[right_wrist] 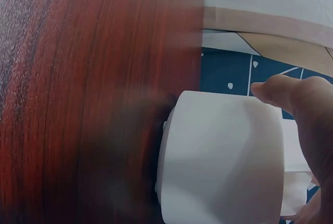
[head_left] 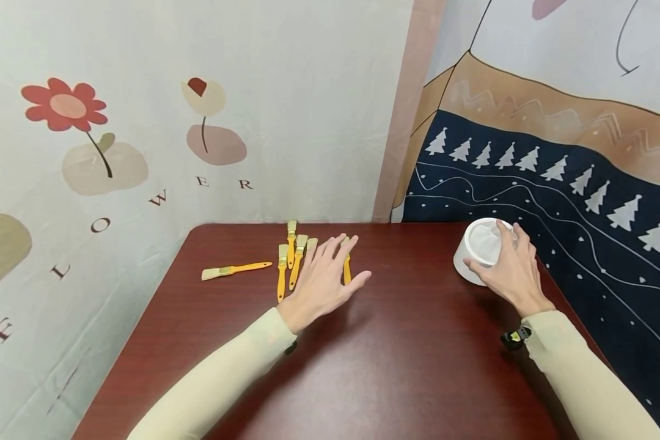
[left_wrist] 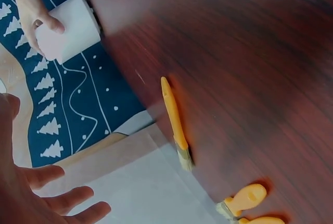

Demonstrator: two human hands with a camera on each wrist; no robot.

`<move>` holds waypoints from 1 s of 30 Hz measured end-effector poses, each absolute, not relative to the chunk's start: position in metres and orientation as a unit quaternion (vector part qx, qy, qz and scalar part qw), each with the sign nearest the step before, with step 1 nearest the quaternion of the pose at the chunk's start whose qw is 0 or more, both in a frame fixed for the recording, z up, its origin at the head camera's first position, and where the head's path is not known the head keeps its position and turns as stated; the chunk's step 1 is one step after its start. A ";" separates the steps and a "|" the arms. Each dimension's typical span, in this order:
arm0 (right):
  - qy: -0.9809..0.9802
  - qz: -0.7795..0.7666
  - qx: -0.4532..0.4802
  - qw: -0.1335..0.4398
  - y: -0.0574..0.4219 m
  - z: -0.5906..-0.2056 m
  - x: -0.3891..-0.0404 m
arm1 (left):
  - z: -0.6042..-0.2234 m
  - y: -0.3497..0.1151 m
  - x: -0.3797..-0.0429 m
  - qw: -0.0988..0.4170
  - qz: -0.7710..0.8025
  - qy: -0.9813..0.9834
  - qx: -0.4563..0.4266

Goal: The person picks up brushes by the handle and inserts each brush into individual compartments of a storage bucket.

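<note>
On the right side of the table, my right hand [head_left: 508, 269] holds a white round container [head_left: 462, 260] by its top rim, thumb on the near side and fingers over the far side. The container's smooth outer wall [right_wrist: 223, 156] fills much of the right wrist view. My left hand [head_left: 320, 282] hovers with spread fingers over several paintbrushes [head_left: 282, 269] with yellow handles and pale bristles, holding nothing. It partly covers some of them. One brush [left_wrist: 173, 112] lies apart from the others in the left wrist view, near the table's back edge.
Another paintbrush [head_left: 247, 267] lies crosswise to the left of the group. The dark red wooden table [head_left: 396, 354] backs onto a pale wall hanging [head_left: 319, 122] with flowers. A navy cloth [head_left: 572, 232] with white trees hangs along the right edge.
</note>
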State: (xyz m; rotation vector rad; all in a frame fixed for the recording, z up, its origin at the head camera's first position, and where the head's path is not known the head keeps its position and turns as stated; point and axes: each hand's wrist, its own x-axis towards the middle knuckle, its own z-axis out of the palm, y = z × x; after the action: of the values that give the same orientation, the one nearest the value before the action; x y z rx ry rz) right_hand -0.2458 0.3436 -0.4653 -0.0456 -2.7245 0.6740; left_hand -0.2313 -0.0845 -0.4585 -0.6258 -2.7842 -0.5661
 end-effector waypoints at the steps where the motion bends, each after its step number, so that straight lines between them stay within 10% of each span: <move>1: -0.956 0.238 -0.017 0.168 0.344 -0.466 -0.246 | -0.459 -0.083 -0.233 0.118 -0.191 -0.950 -0.216; 30: -0.954 0.247 0.014 0.169 0.321 -0.467 -0.236 | -0.482 -0.031 -0.274 0.105 -0.222 -0.928 -0.281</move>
State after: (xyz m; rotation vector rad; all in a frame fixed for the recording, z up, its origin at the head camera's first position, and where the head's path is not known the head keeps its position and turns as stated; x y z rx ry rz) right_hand -0.2361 0.3206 -0.4668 0.0391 -2.7129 0.7025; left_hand -0.2737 -0.0314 -0.4824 -0.8278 -2.7349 -0.6545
